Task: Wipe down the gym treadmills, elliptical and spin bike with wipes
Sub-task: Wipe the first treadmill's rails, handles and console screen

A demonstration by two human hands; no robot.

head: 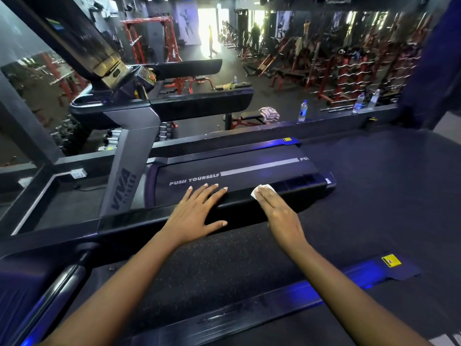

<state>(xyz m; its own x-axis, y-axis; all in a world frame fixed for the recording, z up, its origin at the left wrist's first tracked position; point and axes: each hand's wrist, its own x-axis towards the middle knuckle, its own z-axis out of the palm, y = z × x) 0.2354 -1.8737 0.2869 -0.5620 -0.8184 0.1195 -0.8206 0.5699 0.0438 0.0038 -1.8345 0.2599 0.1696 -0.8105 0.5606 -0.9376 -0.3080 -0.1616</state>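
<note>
Pressing the white wipe (262, 192) flat on the treadmill handrail (309, 193) toward its far end, the right hand (277, 216) has fingers straight and together, the left hand (197, 211) splayed flat alongside; thin, limp, probably damp, the wipe is best pinned under fingertips.

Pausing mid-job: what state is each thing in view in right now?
left hand: open, flat on the treadmill rail.
right hand: open, pressing the wipe onto the rail.
wipe: crumpled, partly under the right hand.
water bottle: upright on the ledge.

Red racks (344, 71) crowd the dark floor (274, 98) near a bright doorway (207, 23).
</note>
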